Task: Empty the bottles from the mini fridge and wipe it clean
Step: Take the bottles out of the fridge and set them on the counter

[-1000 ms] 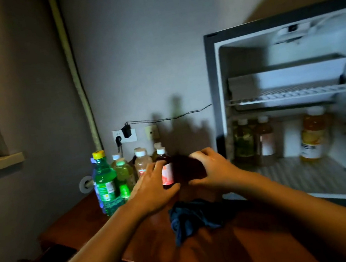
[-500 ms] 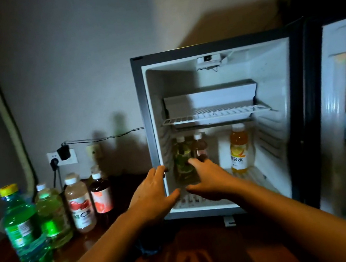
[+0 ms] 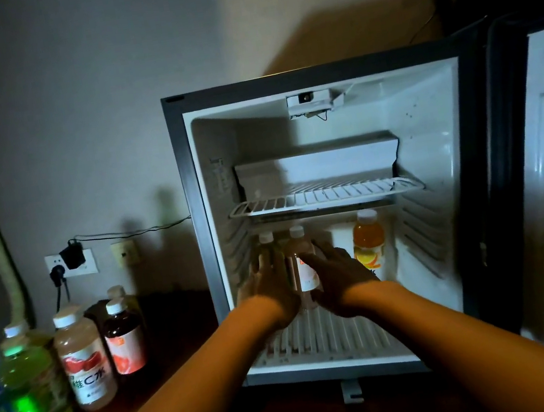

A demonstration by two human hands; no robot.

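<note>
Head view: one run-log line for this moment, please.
stage: emptying open white mini fridge | left hand: at pale greenish bottle | right hand: at pinkish bottle | orange juice bottle: untouched

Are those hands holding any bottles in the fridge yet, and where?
Not clearly. The left hand reaches the greenish bottle, the right hand the pink bottle, mid-body; grip cannot be told.

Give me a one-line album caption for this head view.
Both hands, left and right, reach into the open mini fridge toward two bottles, an orange bottle beside them.
</note>
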